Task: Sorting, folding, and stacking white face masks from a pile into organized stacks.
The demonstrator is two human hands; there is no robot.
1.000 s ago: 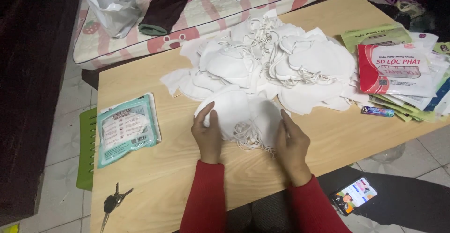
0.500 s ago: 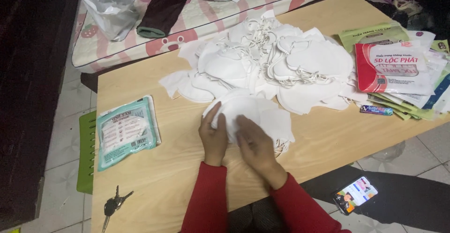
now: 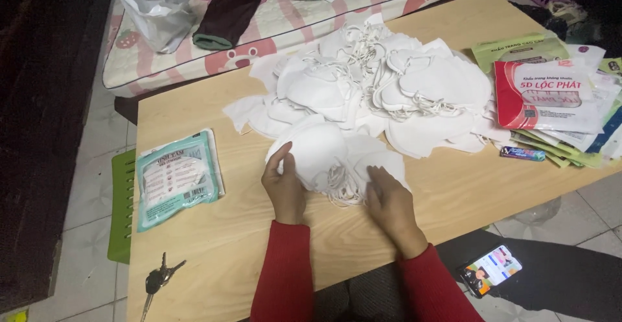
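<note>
Mask stack flat, long axis left-right.

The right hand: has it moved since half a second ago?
Yes. The right hand has slid right, off the mask stack, away from the teal packet.

Both forearms in red sleeves reach forward side by side. The left hand stands on edge, thumb raised and fingers curled inward. Just beside it, the right hand lies flatter, palm down, fingers pointing toward the left hand.
</note>
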